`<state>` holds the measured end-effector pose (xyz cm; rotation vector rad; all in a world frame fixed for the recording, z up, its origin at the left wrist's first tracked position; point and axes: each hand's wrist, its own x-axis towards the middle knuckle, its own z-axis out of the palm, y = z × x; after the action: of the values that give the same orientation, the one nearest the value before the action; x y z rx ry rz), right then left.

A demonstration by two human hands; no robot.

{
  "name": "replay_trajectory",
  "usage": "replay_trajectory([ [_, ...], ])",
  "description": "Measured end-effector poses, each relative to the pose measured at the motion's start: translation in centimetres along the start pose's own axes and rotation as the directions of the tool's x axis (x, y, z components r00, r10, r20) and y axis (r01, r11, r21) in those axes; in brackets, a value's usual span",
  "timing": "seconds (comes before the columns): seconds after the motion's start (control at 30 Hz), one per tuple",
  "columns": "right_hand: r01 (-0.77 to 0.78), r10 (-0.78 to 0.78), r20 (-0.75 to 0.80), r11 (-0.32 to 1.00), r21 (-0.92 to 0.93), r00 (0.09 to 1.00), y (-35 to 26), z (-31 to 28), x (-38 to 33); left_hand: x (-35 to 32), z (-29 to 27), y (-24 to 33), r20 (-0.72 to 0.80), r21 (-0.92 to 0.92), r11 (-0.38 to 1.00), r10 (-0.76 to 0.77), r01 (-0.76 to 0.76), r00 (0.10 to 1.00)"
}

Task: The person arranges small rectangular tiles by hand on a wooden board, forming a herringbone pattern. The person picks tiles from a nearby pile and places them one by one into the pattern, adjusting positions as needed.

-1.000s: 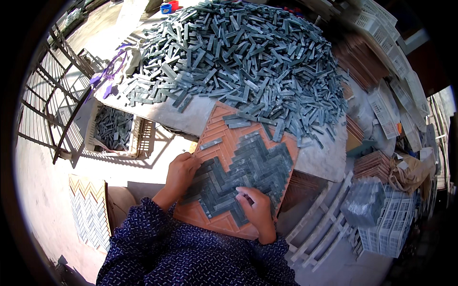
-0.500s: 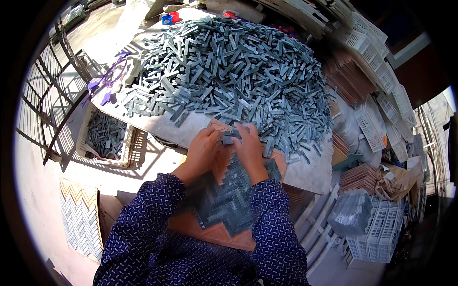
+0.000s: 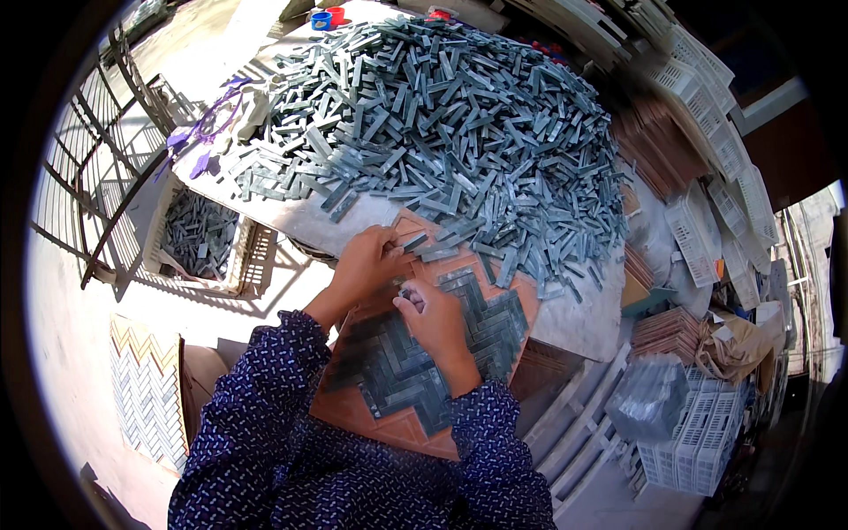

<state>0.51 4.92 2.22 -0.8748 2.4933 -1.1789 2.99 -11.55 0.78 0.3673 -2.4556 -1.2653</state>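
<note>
Grey strip [image 3: 408, 292] sits pinched in your right hand [image 3: 435, 320], long axis slanting; your left hand [image 3: 367, 265] curls just beside it, over the tray's [image 3: 402, 424] upper-left gap.

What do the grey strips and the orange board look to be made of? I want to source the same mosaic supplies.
The grey strips look like cut stone or glass: streaked blue-grey, hard-edged, faintly glossy; which one is unclear. The orange board seems moulded plastic, matte and evenly coloured, with raised zigzag ridges. Both hands, left hand and right hand, rest on it.
</note>
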Motion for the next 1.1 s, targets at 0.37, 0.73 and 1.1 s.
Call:
replay_trajectory([
  [0.37, 0.048, -0.056, -0.042, 0.984, -0.171, 0.998, 0.8, 0.8, -3.2, -9.2, -2.5, -0.5, 0.048, 0.087, 0.986, -0.150, 0.145, 0.988],
  [0.73, 0.129, -0.154, -0.124, 0.973, -0.191, 0.980, 1.6, 1.7, -3.6, -9.1, -0.4, -1.2, -0.066, 0.085, 0.995, 0.054, -0.048, 0.996],
  [1.1, 0.137, -0.138, 0.017, 0.943, -0.305, 0.990, 1.0, -0.6, -0.7, -8.9, -0.1, -0.3, -0.085, 0.201, 0.972, 0.143, -0.124, 0.986],
])
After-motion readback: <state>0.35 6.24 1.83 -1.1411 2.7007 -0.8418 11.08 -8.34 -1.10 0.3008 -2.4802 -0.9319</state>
